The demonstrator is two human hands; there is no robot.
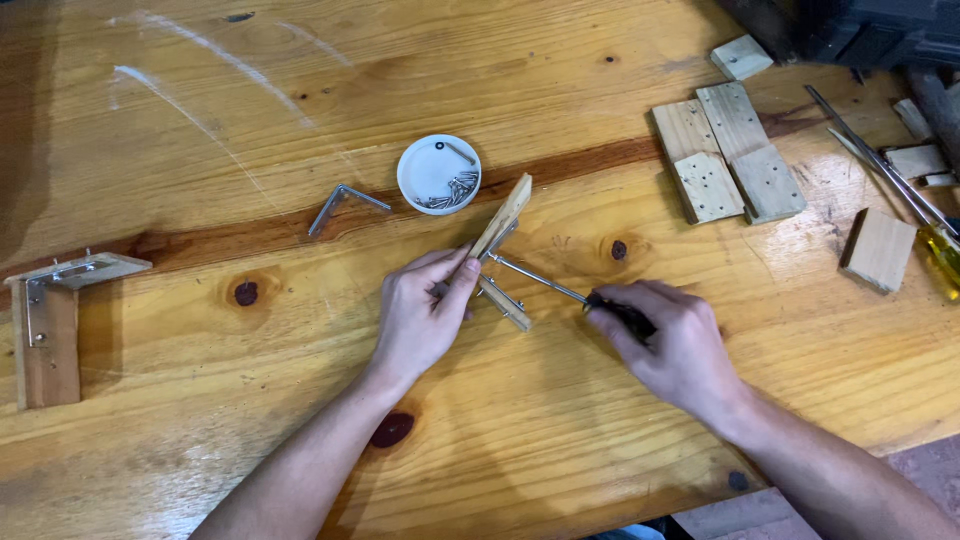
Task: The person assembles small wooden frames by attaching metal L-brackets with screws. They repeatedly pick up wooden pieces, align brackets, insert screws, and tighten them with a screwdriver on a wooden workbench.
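My left hand point(420, 312) grips a small wooden corner piece point(503, 222), two short wood strips joined at an angle, and holds it tilted on the wooden table point(250, 380). My right hand point(668, 345) is closed around the dark handle of a screwdriver point(545, 281). Its metal shaft points left, and the tip meets the inner corner of the wooden piece, close to my left thumb.
A white round dish point(438, 173) with several screws sits just beyond the piece, and a bare metal angle bracket point(343, 203) lies to its left. An assembled wood-and-bracket corner point(50, 320) rests far left. Wood blocks point(728, 150), a single block point(878, 249) and a yellow-handled screwdriver point(940, 250) lie at right.
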